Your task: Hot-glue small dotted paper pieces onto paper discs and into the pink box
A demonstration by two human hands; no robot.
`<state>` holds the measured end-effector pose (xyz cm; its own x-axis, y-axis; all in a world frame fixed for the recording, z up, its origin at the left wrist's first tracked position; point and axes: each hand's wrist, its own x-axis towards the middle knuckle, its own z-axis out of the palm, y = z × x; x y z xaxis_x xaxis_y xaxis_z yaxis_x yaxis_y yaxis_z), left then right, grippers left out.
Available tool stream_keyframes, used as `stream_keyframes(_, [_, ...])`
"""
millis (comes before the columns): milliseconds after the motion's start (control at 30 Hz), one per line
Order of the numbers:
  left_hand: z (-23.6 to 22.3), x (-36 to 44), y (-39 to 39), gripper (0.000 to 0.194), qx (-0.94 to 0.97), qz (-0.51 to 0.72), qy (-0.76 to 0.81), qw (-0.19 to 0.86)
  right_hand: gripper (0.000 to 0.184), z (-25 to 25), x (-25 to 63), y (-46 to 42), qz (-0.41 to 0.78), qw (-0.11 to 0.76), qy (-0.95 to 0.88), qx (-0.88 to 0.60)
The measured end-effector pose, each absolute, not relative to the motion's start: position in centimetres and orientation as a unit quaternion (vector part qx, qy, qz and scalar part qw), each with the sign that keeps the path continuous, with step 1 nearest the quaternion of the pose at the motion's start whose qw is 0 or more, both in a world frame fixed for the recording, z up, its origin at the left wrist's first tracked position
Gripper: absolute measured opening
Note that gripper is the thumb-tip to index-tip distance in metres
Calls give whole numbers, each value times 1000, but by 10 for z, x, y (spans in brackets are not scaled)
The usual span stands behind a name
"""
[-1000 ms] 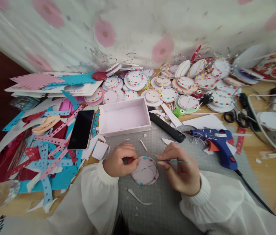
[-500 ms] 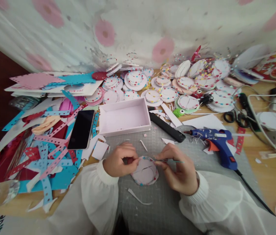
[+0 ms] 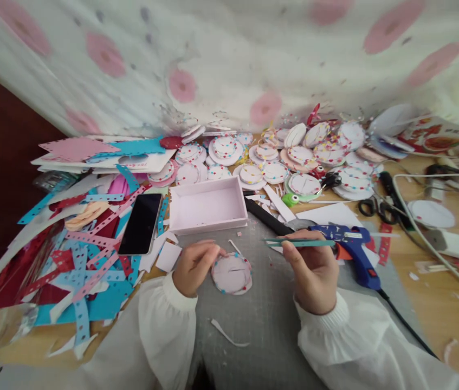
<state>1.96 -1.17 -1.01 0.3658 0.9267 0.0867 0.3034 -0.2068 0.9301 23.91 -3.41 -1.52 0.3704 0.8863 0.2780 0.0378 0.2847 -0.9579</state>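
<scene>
A round white paper disc [image 3: 233, 276] lies on the grey cutting mat [image 3: 249, 330], edged with a wire ring carrying red and blue beads. At its upper left rim, my left hand [image 3: 196, 266] has thumb and fingers closed together on the edge. My right hand [image 3: 314, 271] pinches green tweezers [image 3: 308, 242], raised to the right of the disc with their tips pointing left. Nothing I can make out sits between the tips. Just above the disc is a thin white paper sliver [image 3: 234, 246].
Behind the hands stands a white open box [image 3: 208, 208]. A black phone [image 3: 140, 223] and punched paper strips [image 3: 78, 271] lie left. On the right are a blue glue gun [image 3: 355, 249], black scissors [image 3: 377, 209] and a white cable [image 3: 420, 222]. Several beaded discs [image 3: 302, 184] line the back.
My right hand with the tweezers has moved up and right, away from the disc. My left hand stays at the rim. The view has shifted slightly.
</scene>
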Motion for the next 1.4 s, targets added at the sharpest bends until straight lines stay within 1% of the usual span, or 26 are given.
stream_keyframes(100, [-14, 17, -13, 39, 621, 409, 497, 447, 15, -16, 239, -33, 320, 675, -435, -503])
stream_keyframes(233, [-17, 16, -12, 42, 601, 460, 510, 410, 18, -18, 238, -33, 322, 684, -452, -474])
stream_keyframes(300, [-17, 17, -12, 42, 608, 454, 512, 402, 18, -19, 237, -33, 324, 687, -458, -461])
stream_keyframes(467, [-16, 19, -12, 29, 644, 408, 504, 405, 18, -21, 235, -33, 317, 701, -462, -441])
stream_keyframes(567, [-17, 21, -16, 31, 667, 387, 500, 395, 18, -22, 234, -34, 311, 702, -468, -437])
stream_keyframes(700, [-21, 19, -24, 34, 706, 369, 490, 353, 16, -25, 234, -36, 303, 695, -484, -437])
stream_keyframes(800, [-25, 16, -29, 33, 723, 361, 484, 335, 16, -27, 233, -37, 306, 685, -497, -436])
stream_keyframes(1000, [-29, 16, -28, 38, 720, 353, 486, 348, 14, -27, 233, -36, 287, 656, -533, -452])
stream_keyframes(1200, [-30, 16, -27, 40, 721, 342, 486, 356, 19, -1, 230, -24, 259, 627, -548, -489])
stream_keyframes(1267, [-31, 15, -28, 42, 724, 341, 483, 356, 16, 11, 229, -16, 247, 603, -578, -491])
stream_keyframes(1400, [-33, 14, -28, 45, 730, 338, 478, 352, 10, 24, 225, 2, 229, 522, -665, -482])
